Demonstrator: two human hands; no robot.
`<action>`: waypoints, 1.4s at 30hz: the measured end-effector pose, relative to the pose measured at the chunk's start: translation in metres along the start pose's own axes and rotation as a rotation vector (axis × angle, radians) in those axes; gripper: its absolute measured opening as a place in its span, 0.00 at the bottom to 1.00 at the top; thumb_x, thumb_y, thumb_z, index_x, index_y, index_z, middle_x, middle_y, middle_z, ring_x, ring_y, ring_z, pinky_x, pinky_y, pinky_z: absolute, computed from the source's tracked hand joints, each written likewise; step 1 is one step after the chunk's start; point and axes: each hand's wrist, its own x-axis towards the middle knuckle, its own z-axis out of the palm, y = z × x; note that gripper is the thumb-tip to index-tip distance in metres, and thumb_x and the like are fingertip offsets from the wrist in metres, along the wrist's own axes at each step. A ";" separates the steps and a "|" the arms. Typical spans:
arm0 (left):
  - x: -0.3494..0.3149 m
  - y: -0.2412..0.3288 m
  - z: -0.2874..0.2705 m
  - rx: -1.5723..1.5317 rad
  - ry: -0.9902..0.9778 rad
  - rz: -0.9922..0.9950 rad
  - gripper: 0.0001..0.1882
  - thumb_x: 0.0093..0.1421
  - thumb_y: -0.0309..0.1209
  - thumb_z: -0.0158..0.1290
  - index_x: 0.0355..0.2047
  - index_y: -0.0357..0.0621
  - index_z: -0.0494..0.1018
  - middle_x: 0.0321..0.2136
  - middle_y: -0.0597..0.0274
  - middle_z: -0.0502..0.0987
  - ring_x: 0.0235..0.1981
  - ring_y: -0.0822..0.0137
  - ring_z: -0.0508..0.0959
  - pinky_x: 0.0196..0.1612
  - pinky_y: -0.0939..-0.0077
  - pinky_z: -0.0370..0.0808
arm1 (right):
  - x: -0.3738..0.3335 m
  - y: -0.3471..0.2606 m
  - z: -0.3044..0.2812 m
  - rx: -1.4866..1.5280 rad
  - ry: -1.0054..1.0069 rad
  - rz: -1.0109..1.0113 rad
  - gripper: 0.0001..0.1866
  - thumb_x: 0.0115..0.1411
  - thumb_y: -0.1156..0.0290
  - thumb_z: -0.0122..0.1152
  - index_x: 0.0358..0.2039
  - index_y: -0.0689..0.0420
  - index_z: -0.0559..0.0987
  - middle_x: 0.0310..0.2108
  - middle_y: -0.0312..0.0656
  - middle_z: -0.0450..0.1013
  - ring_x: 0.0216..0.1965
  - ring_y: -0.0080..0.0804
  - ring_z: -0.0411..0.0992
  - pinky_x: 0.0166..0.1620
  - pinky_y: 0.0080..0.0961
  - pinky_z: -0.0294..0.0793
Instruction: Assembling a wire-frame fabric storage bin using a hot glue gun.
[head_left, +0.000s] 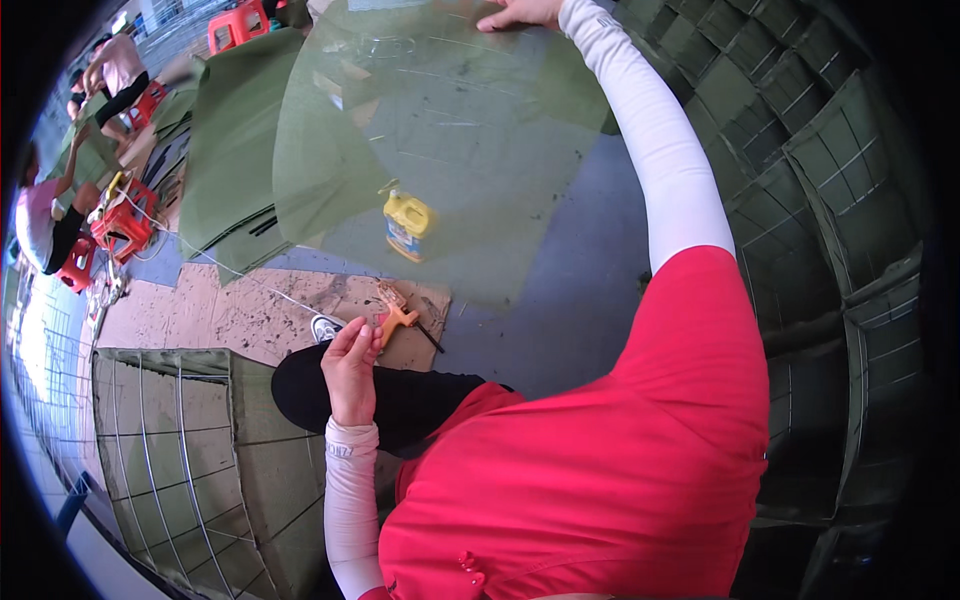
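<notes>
At the top of the view, my right hand (525, 12) reaches far out, with its fingers at the edge of a thin, see-through green mesh sheet (470, 130). The fingers seem closed on that edge, though the frame cuts part of the hand off. My left hand (352, 362) is raised over my knee, fingertips pinched together; anything between them is too small to make out. Just beyond it an orange glue gun (398, 315) with a dark nozzle lies on cardboard. A yellow jug (408, 222) with a handle stands farther out, in the area the sheet spans.
Wire-framed green fabric panels (180, 450) stand at my lower left, and more green wire-framed boxes (830, 170) are stacked along the right. Stained cardboard (240, 310) covers the floor. Stacked green sheets (235, 140) lie beyond. People sit by red stools (125, 225) at far left.
</notes>
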 end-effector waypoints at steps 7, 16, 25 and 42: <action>-0.006 -0.006 -0.004 -0.042 -0.036 -0.005 0.09 0.55 0.18 0.50 0.38 0.32 0.71 0.33 0.56 0.75 0.36 0.65 0.77 0.41 0.80 0.74 | -0.010 -0.001 -0.016 -0.018 0.064 -0.037 0.15 0.53 0.65 0.61 0.37 0.61 0.78 0.28 0.31 0.75 0.31 0.18 0.68 0.37 0.21 0.69; 0.002 -0.011 -0.008 -0.135 -0.123 -0.003 0.05 0.54 0.17 0.49 0.29 0.38 0.71 0.27 0.59 0.74 0.33 0.66 0.75 0.41 0.78 0.71 | -0.025 0.031 -0.020 0.489 0.169 -0.099 0.09 0.53 0.68 0.61 0.31 0.60 0.78 0.25 0.31 0.73 0.27 0.17 0.67 0.33 0.19 0.67; 0.017 -0.038 0.008 -0.191 -0.148 -0.295 0.10 0.59 0.30 0.50 0.40 0.39 0.70 0.35 0.64 0.74 0.40 0.69 0.73 0.44 0.76 0.69 | -0.016 0.014 -0.012 0.698 0.246 -0.059 0.06 0.55 0.71 0.58 0.33 0.59 0.77 0.26 0.33 0.74 0.25 0.19 0.70 0.30 0.18 0.69; 0.037 -0.078 0.069 -0.676 -0.617 -0.453 0.25 0.61 0.43 0.46 0.51 0.40 0.57 0.32 0.65 0.68 0.26 0.75 0.66 0.25 0.86 0.65 | -0.002 -0.033 -0.024 0.877 0.276 -0.340 0.10 0.54 0.69 0.61 0.35 0.58 0.76 0.29 0.34 0.75 0.32 0.22 0.73 0.38 0.21 0.73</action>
